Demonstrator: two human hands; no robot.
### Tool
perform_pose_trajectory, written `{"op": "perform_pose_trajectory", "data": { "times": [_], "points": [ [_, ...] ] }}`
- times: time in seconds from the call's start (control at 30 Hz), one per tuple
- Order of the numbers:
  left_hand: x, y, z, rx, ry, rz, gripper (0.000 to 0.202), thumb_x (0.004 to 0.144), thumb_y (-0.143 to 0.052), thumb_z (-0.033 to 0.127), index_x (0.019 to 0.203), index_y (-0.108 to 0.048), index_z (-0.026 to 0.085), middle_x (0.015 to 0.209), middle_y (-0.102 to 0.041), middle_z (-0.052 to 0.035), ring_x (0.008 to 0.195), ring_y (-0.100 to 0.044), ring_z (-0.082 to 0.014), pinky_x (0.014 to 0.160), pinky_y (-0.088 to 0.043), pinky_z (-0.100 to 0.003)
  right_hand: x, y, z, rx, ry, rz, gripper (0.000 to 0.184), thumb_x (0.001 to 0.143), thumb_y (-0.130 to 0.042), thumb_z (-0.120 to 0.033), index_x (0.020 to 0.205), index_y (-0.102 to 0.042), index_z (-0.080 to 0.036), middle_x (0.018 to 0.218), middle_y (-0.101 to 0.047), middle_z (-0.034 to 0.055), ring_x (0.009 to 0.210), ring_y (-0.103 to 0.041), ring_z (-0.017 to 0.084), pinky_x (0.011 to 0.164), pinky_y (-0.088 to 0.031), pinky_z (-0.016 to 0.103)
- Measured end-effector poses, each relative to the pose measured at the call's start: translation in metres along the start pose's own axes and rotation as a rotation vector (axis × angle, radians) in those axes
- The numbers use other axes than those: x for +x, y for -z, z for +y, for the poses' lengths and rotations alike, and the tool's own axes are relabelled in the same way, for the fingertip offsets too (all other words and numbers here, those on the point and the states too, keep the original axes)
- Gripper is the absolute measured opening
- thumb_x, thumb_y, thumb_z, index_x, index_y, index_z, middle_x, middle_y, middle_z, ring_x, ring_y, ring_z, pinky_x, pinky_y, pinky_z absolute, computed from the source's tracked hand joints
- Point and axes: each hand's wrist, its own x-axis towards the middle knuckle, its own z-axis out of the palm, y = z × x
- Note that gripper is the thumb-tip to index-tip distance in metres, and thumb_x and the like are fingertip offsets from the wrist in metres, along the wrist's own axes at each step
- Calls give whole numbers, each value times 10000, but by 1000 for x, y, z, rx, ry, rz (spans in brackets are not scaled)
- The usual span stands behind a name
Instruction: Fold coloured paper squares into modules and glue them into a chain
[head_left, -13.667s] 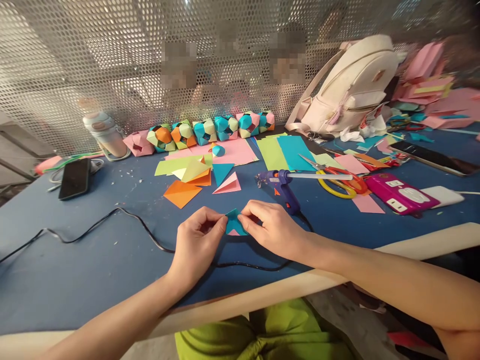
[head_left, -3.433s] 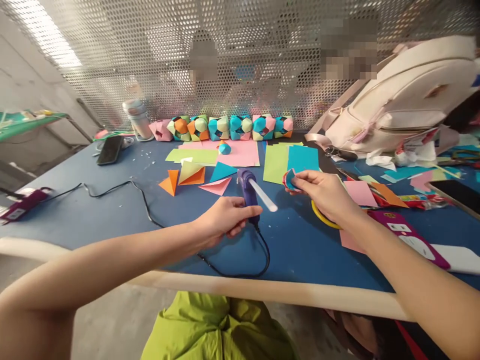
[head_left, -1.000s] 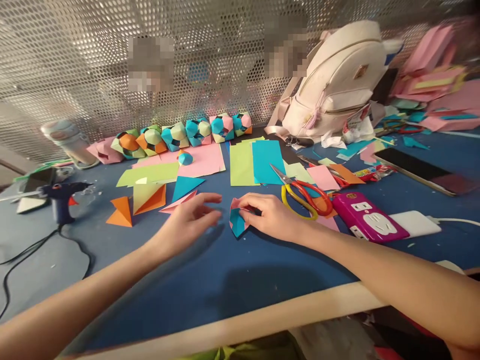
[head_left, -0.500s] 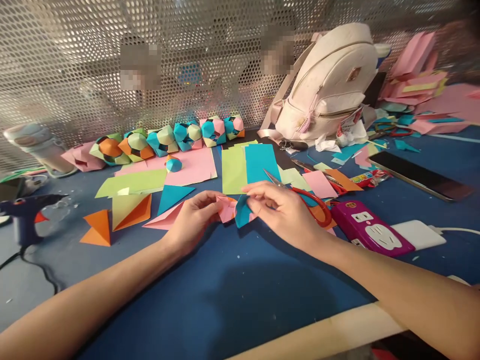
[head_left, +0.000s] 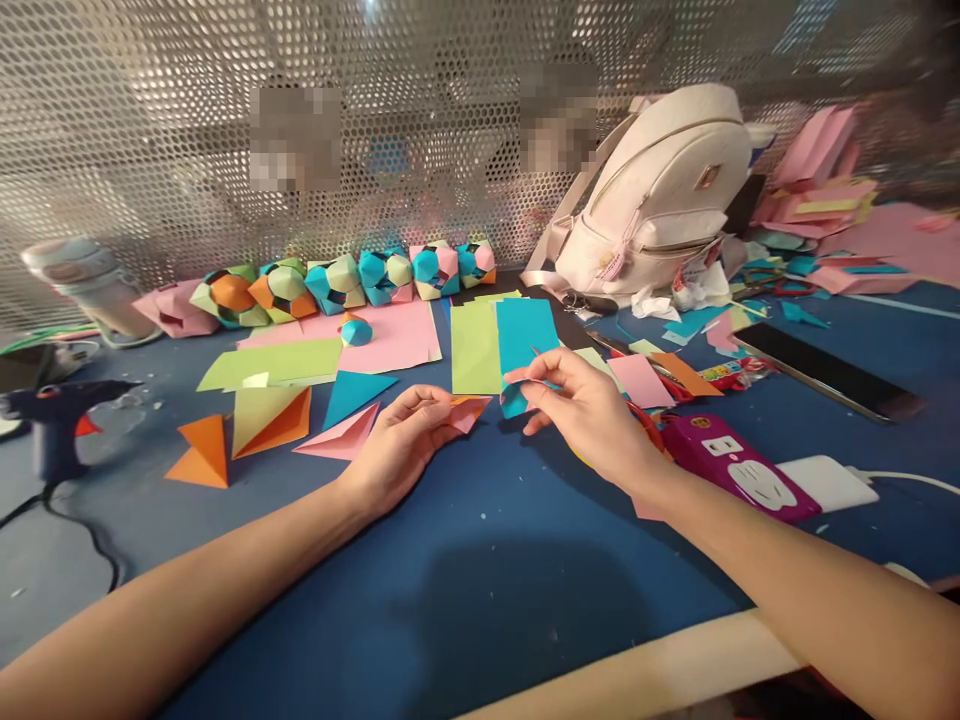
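Note:
My left hand (head_left: 401, 445) pinches a small folded pink paper piece (head_left: 466, 411) just above the blue table (head_left: 465, 580). My right hand (head_left: 592, 415) pinches a folded blue paper piece (head_left: 514, 396) a little to the right; the two pieces are held apart. Flat sheets of pink (head_left: 390, 335), green (head_left: 475, 345) and blue paper (head_left: 525, 330) lie just beyond my hands. Folded triangles, blue (head_left: 352, 390), pink (head_left: 337, 440) and orange (head_left: 199, 450), lie to the left.
A row of folded paper balls (head_left: 337, 282) lines the perforated metal screen. A glue gun (head_left: 52, 425) stands at far left with its cord. A purple power strip (head_left: 739, 470), scissors, a phone (head_left: 825, 370) and a white backpack (head_left: 660, 200) lie to the right.
The glue gun was set down at the left. Half a second ago both hands held the pink and blue pieces together; now the hands have drawn apart, one piece in each.

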Motion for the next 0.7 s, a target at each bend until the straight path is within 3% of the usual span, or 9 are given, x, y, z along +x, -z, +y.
{"op": "perform_pose_trajectory", "data": {
  "times": [0.17, 0.3, 0.47, 0.7],
  "points": [
    [0, 1, 2, -30, -14, -43, 162, 714, -723, 192, 856, -645, 187, 910, -743, -61, 991, -665, -224, 969, -438, -399, -1, 0, -2, 17, 25, -25, 251, 849, -541, -440, 865, -459, -203, 1076, -609, 56, 668, -621, 110, 491, -597, 268],
    [-1, 4, 1, -79, 30, -46, 179, 762, -679, 199, 938, -651, 199, 927, -733, -55, 1000, -666, -250, 949, -476, -474, -3, -1, -2, -14, 99, -37, 176, 861, -528, -366, 862, -515, -191, 1120, -603, 75, 781, -665, 149, 632, -623, 318],
    [-1, 5, 0, -89, 30, -86, 215, 767, -647, 137, 975, -668, 186, 1027, -724, -72, 1016, -666, -232, 980, -471, -416, -5, -2, -1, 18, 131, -10, 122, 846, -567, -268, 944, -539, -201, 1193, -590, 92, 1110, -583, 212, 833, -584, 363],
    [1, 2, 0, -125, 36, -35, 291, 678, -646, 78, 943, -706, 183, 929, -740, -46, 1019, -663, -228, 1043, -411, -392, -11, -7, -3, -23, 178, -62, 140, 882, -544, -303, 971, -564, -197, 1221, -597, 102, 1118, -605, 209, 929, -539, 372]
  ]
}}
